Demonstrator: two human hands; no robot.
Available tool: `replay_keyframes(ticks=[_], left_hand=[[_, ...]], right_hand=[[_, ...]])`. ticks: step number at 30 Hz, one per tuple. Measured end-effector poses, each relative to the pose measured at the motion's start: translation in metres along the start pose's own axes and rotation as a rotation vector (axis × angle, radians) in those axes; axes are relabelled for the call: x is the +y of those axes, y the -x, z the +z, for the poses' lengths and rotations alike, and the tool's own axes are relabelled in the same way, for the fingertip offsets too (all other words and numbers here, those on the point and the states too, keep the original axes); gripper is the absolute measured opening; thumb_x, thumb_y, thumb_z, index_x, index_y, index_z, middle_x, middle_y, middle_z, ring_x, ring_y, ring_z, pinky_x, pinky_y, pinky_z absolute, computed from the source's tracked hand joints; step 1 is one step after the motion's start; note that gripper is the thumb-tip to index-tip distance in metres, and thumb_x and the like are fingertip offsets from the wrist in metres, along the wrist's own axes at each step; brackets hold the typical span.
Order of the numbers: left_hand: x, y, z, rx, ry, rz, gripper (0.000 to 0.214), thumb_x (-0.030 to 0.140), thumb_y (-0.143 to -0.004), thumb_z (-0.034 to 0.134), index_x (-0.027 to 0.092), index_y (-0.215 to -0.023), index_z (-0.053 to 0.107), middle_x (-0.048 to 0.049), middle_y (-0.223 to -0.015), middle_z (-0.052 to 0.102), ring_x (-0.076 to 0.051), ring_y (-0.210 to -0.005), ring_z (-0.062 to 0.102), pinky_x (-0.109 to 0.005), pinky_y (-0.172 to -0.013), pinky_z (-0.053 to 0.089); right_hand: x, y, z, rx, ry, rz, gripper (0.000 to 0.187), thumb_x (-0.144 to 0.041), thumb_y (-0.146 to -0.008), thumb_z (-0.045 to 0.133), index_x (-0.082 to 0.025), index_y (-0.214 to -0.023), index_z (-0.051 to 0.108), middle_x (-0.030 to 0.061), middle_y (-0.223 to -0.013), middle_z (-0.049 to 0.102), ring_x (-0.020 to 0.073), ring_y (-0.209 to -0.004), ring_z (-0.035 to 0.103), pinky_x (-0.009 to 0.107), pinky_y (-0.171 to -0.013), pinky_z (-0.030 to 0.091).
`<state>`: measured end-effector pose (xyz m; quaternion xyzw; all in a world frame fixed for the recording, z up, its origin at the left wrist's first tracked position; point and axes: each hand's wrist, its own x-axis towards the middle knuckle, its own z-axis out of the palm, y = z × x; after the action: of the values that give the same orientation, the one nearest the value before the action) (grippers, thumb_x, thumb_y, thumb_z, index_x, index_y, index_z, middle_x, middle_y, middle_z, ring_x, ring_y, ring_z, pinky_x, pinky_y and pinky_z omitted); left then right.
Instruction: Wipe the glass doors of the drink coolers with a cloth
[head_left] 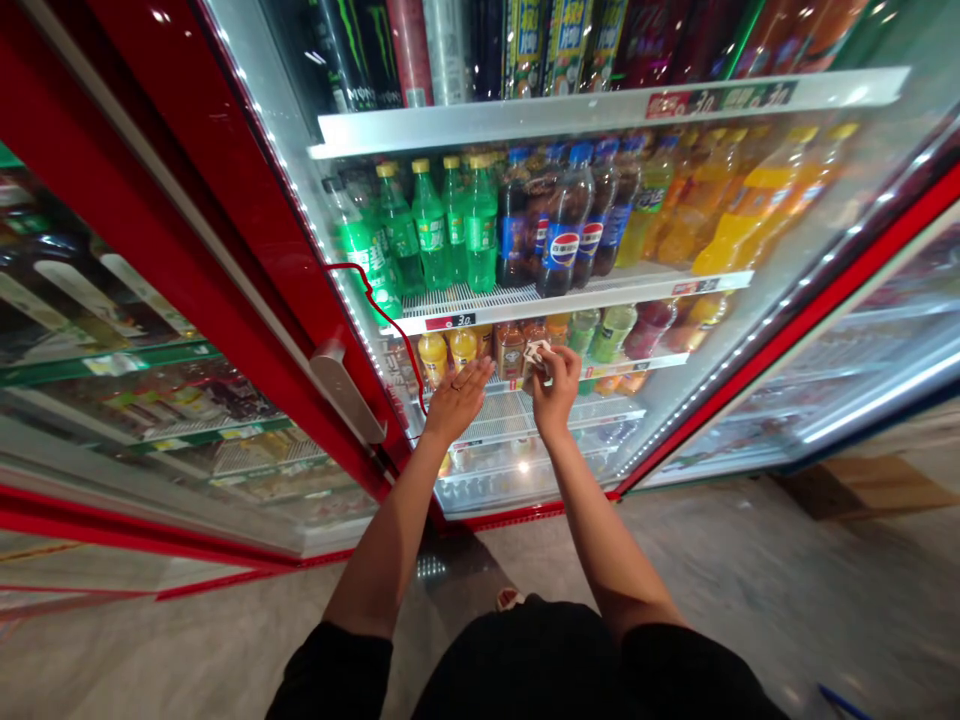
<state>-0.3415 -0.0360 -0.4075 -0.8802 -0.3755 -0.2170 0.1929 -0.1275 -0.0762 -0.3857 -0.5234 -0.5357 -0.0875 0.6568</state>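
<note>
Left hand [457, 402] open, right hand [556, 392] pinching packet [537, 354] below Pepsi bottles [564, 232].

Worn items noted: black short sleeves [330, 670] ending above bare forearms, and a matching black top [525, 665]. A thin gold-toned ring [455, 383] sits on the left hand [454, 402]. One light-coloured sandal [508, 598] is partly visible.

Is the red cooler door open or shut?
Open: the red door stands swung aside, and the left hand and right hand reach inside.
</note>
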Motion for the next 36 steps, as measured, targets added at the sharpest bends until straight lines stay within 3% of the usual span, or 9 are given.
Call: replay_keyframes(ticks=[3,5,8,11,18,26,32,36], left_hand=[[0.002,0.011,0.0,0.006,0.0,-0.01,0.08,0.025,-0.108,0.049,0.028,-0.174,0.004,-0.0022,-0.178,0.027,-0.019,-0.168,0.022,-0.04,-0.141,0.011],[0.001,0.024,0.001,-0.002,-0.01,-0.01,0.078,0.026,-0.108,0.049,0.028,-0.175,0.009,-0.0019,-0.177,0.03,-0.019,-0.167,0.025,-0.04,-0.141,0.013],[-0.008,0.043,0.004,-0.02,-0.027,-0.036,0.071,0.026,-0.11,0.047,0.028,-0.174,0.016,-0.0018,-0.175,0.037,-0.018,-0.165,0.032,-0.039,-0.14,0.016],[-0.017,0.053,0.006,-0.037,-0.03,-0.071,0.071,0.026,-0.11,0.047,0.027,-0.174,0.015,-0.0028,-0.175,0.036,-0.019,-0.165,0.033,-0.04,-0.139,0.02],[-0.021,0.049,0.02,-0.064,-0.014,-0.104,0.072,0.029,-0.109,0.051,0.028,-0.173,0.017,-0.0049,-0.173,0.038,-0.02,-0.165,0.034,-0.043,-0.139,0.018],[-0.021,0.047,0.035,-0.087,0.006,-0.125,0.065,0.032,-0.111,0.048,0.028,-0.172,0.027,-0.0055,-0.172,0.043,-0.019,-0.165,0.035,-0.044,-0.139,0.02],[-0.02,0.046,0.036,-0.09,0.001,-0.117,0.068,0.03,-0.11,0.049,0.027,-0.173,0.024,-0.0051,-0.174,0.041,-0.018,-0.169,0.022,-0.045,-0.14,0.013],[-0.019,0.046,0.035,-0.082,-0.009,-0.112,0.07,0.03,-0.109,0.053,0.027,-0.173,0.026,-0.0057,-0.174,0.04,-0.019,-0.169,0.021,-0.045,-0.14,0.013]], right_hand=[[0.002,0.007,-0.001,-0.099,-0.018,-0.026,0.034,-0.018,-0.091,0.059,-0.026,-0.12,0.074,0.0106,-0.129,0.061,0.0237,-0.117,0.065,0.043,-0.101,0.057],[0.005,0.01,-0.004,-0.098,-0.021,-0.014,0.033,-0.018,-0.091,0.059,-0.026,-0.119,0.074,0.0105,-0.131,0.059,0.0219,-0.111,0.066,0.041,-0.096,0.059],[0.007,0.008,-0.005,-0.001,0.002,0.026,0.031,-0.019,-0.091,0.06,-0.025,-0.118,0.074,0.0111,-0.13,0.055,0.0205,-0.106,0.065,0.039,-0.09,0.059],[0.0,0.002,0.002,0.075,0.034,0.017,0.028,-0.021,-0.092,0.062,-0.025,-0.117,0.075,0.0093,-0.119,0.058,0.0223,-0.11,0.064,0.041,-0.095,0.058],[-0.012,0.012,0.015,-0.049,-0.005,-0.06,0.029,-0.022,-0.094,0.061,-0.027,-0.119,0.076,0.0078,-0.112,0.061,0.0218,-0.106,0.065,0.039,-0.093,0.059],[-0.019,0.011,0.022,0.008,0.019,0.008,0.031,-0.02,-0.093,0.061,-0.025,-0.12,0.076,0.0091,-0.114,0.059,0.0214,-0.108,0.063,0.038,-0.092,0.059],[-0.022,0.022,0.027,-0.155,-0.013,-0.025,0.032,-0.021,-0.094,0.059,-0.029,-0.12,0.076,0.0079,-0.118,0.062,0.0212,-0.109,0.065,0.037,-0.092,0.06],[-0.02,0.024,0.02,-0.096,0.0,-0.011,0.034,-0.02,-0.092,0.06,-0.027,-0.12,0.076,0.009,-0.116,0.061,0.0217,-0.108,0.065,0.037,-0.09,0.06]])
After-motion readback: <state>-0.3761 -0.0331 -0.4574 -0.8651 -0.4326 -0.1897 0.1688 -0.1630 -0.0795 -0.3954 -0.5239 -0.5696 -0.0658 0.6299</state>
